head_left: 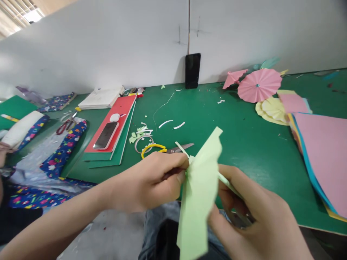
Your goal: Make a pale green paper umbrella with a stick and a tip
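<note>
A piece of light green paper [199, 195] with a wavy edge is held upright in front of me. My left hand [162, 180] pinches it near the middle, where it is gathered into creases. My right hand [252, 213] curves round the other side, with its fingertips partly hidden behind the sheet. Along its index finger runs a thin pale green strip [229, 183], perhaps rolled paper. Just beyond my left hand lie scissors with yellow handles [154, 146], blades pointing right, and a roll of clear tape [137, 145] beside green paper scraps [134, 137].
A white phone [106, 135] rests on red and green folders [121, 115] at left. Against the white partition [121, 43] leans a black phone [192, 71]. Pink pleated paper rounds [260, 85] and coloured sheets [322, 151] occupy the right. Another person's hand [5, 153] shows far left.
</note>
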A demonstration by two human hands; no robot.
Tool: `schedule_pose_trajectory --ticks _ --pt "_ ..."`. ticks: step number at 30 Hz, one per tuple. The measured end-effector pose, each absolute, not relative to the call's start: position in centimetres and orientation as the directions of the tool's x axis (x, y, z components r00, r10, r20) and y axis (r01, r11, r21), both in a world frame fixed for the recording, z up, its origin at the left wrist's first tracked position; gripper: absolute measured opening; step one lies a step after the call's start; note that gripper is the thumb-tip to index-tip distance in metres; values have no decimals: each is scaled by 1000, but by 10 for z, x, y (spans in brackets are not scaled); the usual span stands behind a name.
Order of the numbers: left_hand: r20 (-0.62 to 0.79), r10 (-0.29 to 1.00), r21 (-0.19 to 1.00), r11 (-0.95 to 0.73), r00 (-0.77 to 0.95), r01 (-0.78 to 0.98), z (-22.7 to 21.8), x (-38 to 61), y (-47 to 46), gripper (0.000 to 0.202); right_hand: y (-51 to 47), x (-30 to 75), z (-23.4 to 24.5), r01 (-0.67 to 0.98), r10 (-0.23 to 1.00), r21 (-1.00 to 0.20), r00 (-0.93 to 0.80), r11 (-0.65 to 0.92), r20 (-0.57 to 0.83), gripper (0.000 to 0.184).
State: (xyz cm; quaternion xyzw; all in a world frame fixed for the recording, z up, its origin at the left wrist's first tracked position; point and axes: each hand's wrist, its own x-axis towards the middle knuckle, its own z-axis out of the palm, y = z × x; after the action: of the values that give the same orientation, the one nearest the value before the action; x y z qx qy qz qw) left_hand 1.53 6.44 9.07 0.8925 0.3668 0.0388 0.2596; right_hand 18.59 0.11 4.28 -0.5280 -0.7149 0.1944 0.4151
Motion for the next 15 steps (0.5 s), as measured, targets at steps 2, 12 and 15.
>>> schedule_pose_trajectory --ticks 2,12,15 --pt "-163 638 624 -524 753 579 90 16 65 24 3 185 45 594 908 -704 -117 389 403 9" --pt "-178 649 679 -463 739 570 88 15 65 20 3 186 42 616 918 -698 -115 365 378 4" --pt "-94 679 532 -584 728 613 88 14 64 19 2 189 40 613 923 -706 -113 355 367 6"
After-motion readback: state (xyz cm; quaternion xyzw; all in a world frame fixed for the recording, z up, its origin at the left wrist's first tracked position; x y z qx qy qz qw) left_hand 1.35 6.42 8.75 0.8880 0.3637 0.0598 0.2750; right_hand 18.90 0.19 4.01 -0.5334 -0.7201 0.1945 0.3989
